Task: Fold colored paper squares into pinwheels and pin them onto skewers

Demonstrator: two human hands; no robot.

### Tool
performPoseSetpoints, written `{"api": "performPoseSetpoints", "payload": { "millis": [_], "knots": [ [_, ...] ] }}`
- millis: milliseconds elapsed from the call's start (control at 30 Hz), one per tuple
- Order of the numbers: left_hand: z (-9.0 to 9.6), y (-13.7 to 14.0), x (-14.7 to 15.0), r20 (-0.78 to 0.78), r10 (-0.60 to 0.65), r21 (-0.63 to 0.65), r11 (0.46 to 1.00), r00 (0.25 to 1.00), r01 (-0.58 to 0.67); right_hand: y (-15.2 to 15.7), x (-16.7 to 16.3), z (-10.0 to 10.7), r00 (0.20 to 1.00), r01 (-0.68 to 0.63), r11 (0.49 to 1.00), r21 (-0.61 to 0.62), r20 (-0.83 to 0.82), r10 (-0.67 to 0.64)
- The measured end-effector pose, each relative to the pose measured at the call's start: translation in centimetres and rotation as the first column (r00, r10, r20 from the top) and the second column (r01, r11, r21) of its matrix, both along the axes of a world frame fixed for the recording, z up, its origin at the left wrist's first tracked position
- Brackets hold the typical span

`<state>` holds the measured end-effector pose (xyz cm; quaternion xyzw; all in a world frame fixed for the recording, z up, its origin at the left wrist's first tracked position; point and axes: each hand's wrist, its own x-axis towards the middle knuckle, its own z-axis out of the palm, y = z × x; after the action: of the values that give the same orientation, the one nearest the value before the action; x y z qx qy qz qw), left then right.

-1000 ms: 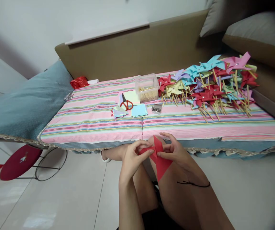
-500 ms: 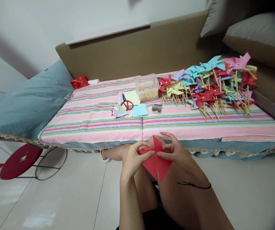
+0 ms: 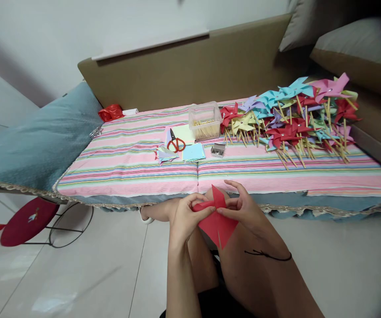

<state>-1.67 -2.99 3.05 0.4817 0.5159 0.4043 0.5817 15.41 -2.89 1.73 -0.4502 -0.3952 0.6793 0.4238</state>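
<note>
A red paper pinwheel piece (image 3: 219,227), cut along its folds, is held above my knees. My left hand (image 3: 190,214) pinches it near the centre from the left, with a curled flap under its thumb. From the right, my right hand (image 3: 241,210) grips the same paper, thumb at the middle and index finger raised. One point of the paper stands up between the hands, and a slit opens toward me at the bottom. The fingers behind the paper are partly hidden.
On the striped cloth (image 3: 127,170) lie red-handled scissors (image 3: 176,144), blue paper squares (image 3: 193,152), paper offcuts (image 3: 166,154), a small box of metal pins (image 3: 217,150), a clear tub of sticks (image 3: 205,123) and many finished pinwheels (image 3: 286,119). A red stool (image 3: 29,221) stands left.
The paper's lower slit looks narrower as the sheet bends slightly. Both hands keep their pinch in nearly the same place, and the view has shifted a little.
</note>
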Motion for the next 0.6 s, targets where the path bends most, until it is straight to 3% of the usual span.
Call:
{"api": "performPoseSetpoints", "payload": {
  "millis": [333,600],
  "knots": [
    [0.1,-0.1,-0.4,0.02,-0.067,-0.054,0.996,0.998,0.068,0.0,0.2,-0.3,0.994,0.001,1.0,0.025,0.113,-0.004],
    [-0.1,0.7,0.9,0.259,0.228,-0.077,0.974,0.939,-0.215,0.2,-1.0,0.4,0.963,0.249,0.968,-0.009,-0.098,-0.249]
  ]
}}
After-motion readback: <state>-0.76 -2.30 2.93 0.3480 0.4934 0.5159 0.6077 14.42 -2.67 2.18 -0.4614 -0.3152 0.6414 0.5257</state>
